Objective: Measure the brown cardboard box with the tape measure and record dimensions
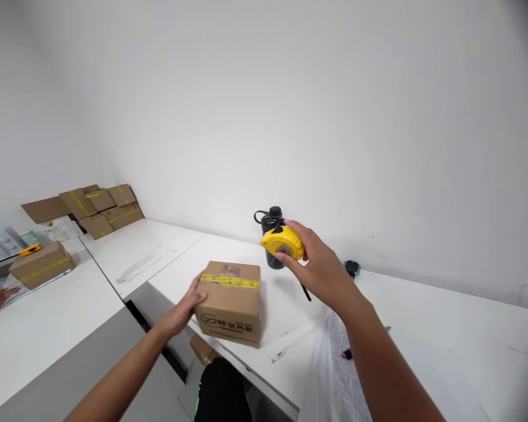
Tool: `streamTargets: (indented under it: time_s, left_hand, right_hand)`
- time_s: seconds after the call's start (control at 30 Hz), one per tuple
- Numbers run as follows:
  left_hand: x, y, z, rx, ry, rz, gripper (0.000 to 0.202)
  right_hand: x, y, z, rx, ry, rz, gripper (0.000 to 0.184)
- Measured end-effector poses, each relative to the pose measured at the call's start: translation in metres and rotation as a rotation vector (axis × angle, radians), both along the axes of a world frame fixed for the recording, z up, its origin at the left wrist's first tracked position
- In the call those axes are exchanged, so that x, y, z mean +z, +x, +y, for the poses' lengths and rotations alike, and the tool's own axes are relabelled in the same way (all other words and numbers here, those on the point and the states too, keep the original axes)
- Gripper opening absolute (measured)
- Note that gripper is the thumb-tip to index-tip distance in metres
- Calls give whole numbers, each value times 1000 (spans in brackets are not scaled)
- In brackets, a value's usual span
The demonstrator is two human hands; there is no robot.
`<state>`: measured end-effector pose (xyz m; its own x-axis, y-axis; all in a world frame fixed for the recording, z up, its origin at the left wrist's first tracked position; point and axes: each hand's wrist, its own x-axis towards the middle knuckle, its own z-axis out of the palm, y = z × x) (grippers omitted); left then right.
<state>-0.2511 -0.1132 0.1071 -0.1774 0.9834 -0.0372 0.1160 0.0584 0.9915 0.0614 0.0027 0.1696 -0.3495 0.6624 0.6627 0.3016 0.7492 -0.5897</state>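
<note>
My right hand (313, 258) is raised over the table, its thumb and fingers wrapped round a yellow tape measure (290, 241). To the left, my left hand (186, 305) grips the left side of a cardboard box (231, 305), thumb on the front and fingers along the side. Yellow tape runs across the box top, and dark printing marks its front. Behind the tape measure stands a dark bottle (274, 212) with a looped cap, partly hidden.
Cardboard boxes (121, 214) are piled on the far left against the wall. Nearer, another person's hand (2, 299) is beside a taped box (41, 264) with an orange-yellow item on top. Translucent wrap (319, 375) lies at front right, and a small dark object (352, 268) near the wall.
</note>
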Motion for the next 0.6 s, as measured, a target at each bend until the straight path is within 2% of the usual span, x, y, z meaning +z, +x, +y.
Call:
streamTargets:
  time_s: [0.07,0.13,0.2,0.23,0.3,0.4,0.5,0.6]
  left_hand:
    - [-11,13,5,-94,-27,47,88]
    - [-5,27,14,-102,41,185,91]
    - [16,40,23,-60,168,299,88]
    - [30,46,26,-62,204,300,78]
    - [57,57,31,-118,174,219,51]
    - [86,70,33,-241,104,95,36]
    - [94,76,36,-283,49,30,32]
    - [90,73,43,-284,-8,6,36]
  right_hand:
    - [-3,-5,-2,45,-22,-39,53]
    - [-5,-9,-5,100,-7,-93,50]
    - [-6,-12,-10,158,35,-138,47]
    - [-6,-13,-13,181,60,-152,46]
    - [-6,-14,-17,213,101,-163,45]
    - [-4,-13,-22,226,153,-176,45]
    - [0,-8,-29,209,219,-202,45]
    - [4,4,-38,153,227,-292,46]
